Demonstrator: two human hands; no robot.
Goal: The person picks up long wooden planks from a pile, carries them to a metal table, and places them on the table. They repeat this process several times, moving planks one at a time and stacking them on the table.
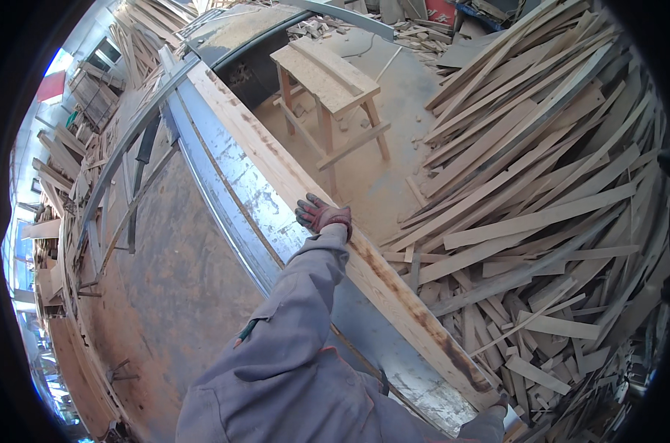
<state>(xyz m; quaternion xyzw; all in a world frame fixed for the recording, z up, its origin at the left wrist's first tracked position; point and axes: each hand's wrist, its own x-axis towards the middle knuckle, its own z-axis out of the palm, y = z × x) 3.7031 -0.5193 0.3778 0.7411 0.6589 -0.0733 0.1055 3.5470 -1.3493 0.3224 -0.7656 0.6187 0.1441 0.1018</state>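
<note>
A long pale wooden plank [394, 284], with dark scorched-looking patches along its face, lies diagonally on a shiny metal-topped bench [254, 192]. My left hand [324, 214], in a red and dark grey work glove, reaches across the plank around its middle, its fingers bent over the far-side edge. At the near end of the plank, low on the right, my right hand [502, 401] touches the wood. Most of its fingers are hidden there. A dark green pencil [245, 333] sticks out from my left sleeve.
Beyond the bench stands a small wooden sawhorse-like table [331, 74] on a dusty floor. A large heap of loose boards [527, 162] fills the right side. To the left are a rusty brown surface [165, 244], a curved metal rail [124, 148] and stacked timber [95, 96].
</note>
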